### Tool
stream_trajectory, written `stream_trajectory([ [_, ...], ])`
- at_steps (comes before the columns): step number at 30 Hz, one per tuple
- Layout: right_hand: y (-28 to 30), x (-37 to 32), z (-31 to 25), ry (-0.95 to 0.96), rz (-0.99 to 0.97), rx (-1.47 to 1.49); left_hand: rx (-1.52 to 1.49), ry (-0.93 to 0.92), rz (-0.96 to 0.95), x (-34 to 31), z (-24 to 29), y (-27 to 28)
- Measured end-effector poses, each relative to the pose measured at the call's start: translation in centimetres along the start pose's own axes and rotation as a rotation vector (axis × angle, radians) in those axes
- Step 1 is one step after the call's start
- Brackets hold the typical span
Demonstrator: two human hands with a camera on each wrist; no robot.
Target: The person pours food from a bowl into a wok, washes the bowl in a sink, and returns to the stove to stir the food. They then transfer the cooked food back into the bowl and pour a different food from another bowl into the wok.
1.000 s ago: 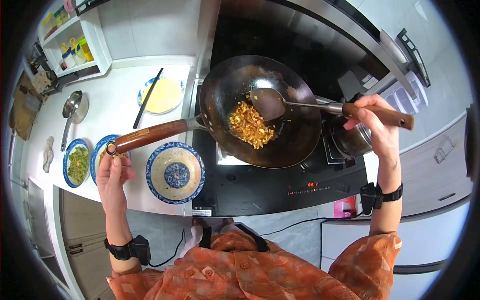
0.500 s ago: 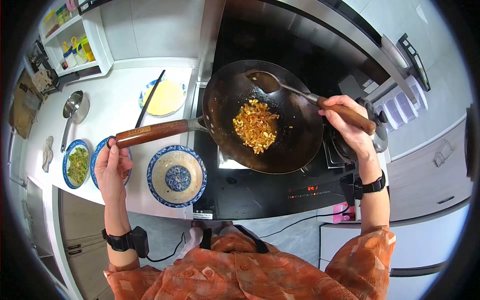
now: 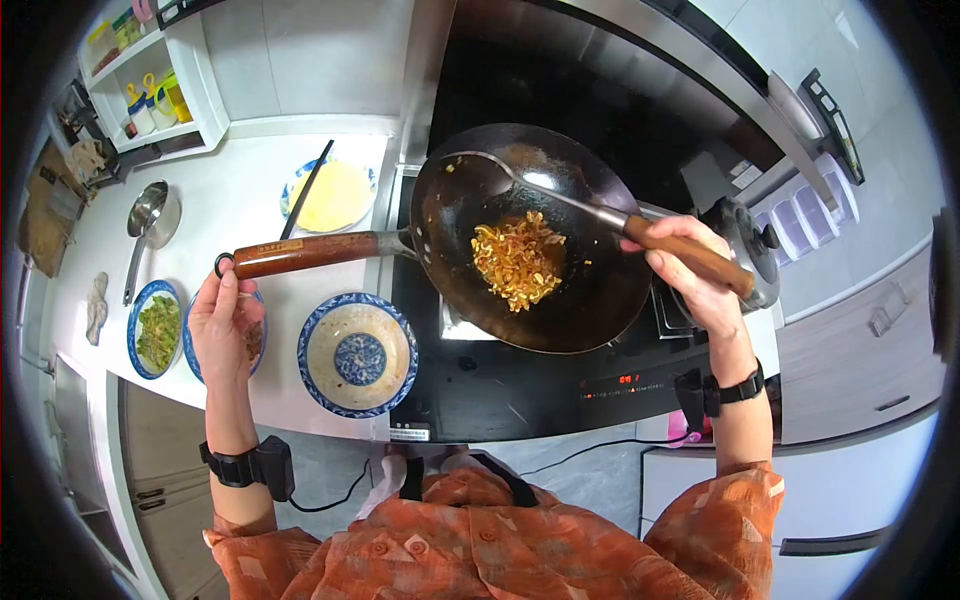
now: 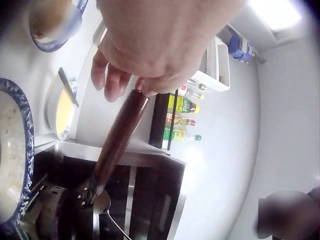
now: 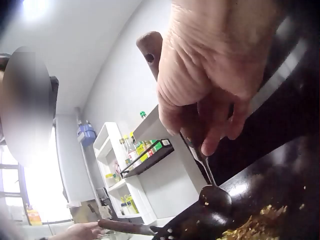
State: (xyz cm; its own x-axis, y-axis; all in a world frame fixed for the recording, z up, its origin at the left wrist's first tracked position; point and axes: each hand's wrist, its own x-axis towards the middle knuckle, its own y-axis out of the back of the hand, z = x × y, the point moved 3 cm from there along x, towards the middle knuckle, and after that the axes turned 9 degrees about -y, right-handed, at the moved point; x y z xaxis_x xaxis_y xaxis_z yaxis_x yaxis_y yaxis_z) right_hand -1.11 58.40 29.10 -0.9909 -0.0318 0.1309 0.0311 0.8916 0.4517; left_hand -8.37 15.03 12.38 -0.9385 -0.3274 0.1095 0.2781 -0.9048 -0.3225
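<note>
On the hob, head view: wok holds fried food; its handle runs leftward, the end touching left hand, fingers loose, unwrapped. Right hand clasps ladle, scoop at far rim, shaft slanting up-left. Left wrist: handle end meets hand's underside. Right wrist: fingers curled round ladle, scoop clear of food.

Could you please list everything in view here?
hob: one, black, beside counter
wok: one, black, on hob
fried food: one heap, yellow-orange, in wok
ladle: one, steel, in wok
bowl: one, blue-white, counter by hob
plate of greens: one, blue-rimmed, counter's left
plate of yellow food: one, blue-rimmed, counter's back
third plate: one, blue-rimmed, under left hand
chopsticks: one pair, black, on that plate
lidded pot: one, steel, right of wok
left hand: one, fingertips at end of wok handle
right hand: one, gripping ladle
</note>
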Motion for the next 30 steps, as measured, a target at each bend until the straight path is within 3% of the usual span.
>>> stream_trajectory([
  [7, 2.1, -3.1, -4.6, -0.042, -0.242, -0.113, -0.007, -0.007, -0.016, 0.2, -0.1, -0.1],
  [12, 2.4, -3.4, -7.0, -0.051, -0.154, -0.167, 0.0, -0.009, -0.023, 0.2, -0.1, -0.1],
  [16, 2.5, -2.8, -7.7, -0.093, -0.226, -0.114, -0.014, -0.02, -0.02, 0.1, 0.0, -0.2],
  [18, 1.8, -2.4, -7.2, -0.181, -0.158, -0.337, -0.002, -0.014, -0.021, 0.1, 0.0, -0.1],
  [21, 2.7, -1.8, -6.7, -0.187, 0.061, -0.173, 0.003, -0.014, -0.016, 0.0, 0.2, -0.2],
  [23, 5.1, -1.3, -6.9, -0.175, 0.218, -0.266, 0.001, -0.012, -0.011, -0.1, 0.1, 0.1],
  [26, 8.6, -0.1, -6.1, -0.218, 0.295, -0.374, -0.008, -0.016, -0.029, 0.1, -0.1, 0.0],
  [29, 9.6, 0.3, -3.7, -0.359, 0.571, -0.216, -0.002, -0.019, -0.006, 0.0, -0.1, 0.0],
  [30, 9.0, 0.5, -2.2, -0.379, 0.542, -0.121, -0.008, -0.014, -0.02, 0.1, -0.2, 0.1],
])
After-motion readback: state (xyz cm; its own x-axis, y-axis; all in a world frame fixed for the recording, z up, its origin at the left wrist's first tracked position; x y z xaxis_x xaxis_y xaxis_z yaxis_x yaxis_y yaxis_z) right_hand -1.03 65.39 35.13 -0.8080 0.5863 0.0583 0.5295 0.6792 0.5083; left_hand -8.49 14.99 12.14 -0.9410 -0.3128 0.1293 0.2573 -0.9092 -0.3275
